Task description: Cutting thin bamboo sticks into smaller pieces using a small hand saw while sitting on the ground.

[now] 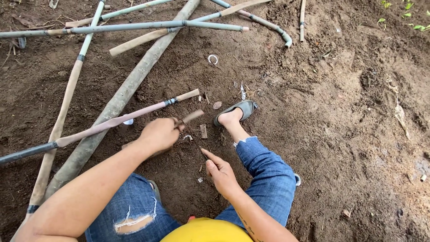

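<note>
My left hand (159,133) is closed around the wooden handle of a knife-like tool (191,116), whose tip points right and away from me, just above the soil. A long thin bamboo stick (112,122) lies right behind that hand, running left to right. My right hand (220,172) hovers low over the dirt with the index finger stretched out and the other fingers loosely curled, holding nothing. Small cut pieces of bamboo (203,131) lie on the ground between the two hands.
Several long bamboo poles (125,92) lie crossed on the bare soil at the left and top. My foot in a grey slipper (236,110) rests ahead, my jeans-clad knees below. A small bamboo ring (212,58) lies farther out. Green sprouts (405,13) grow at top right.
</note>
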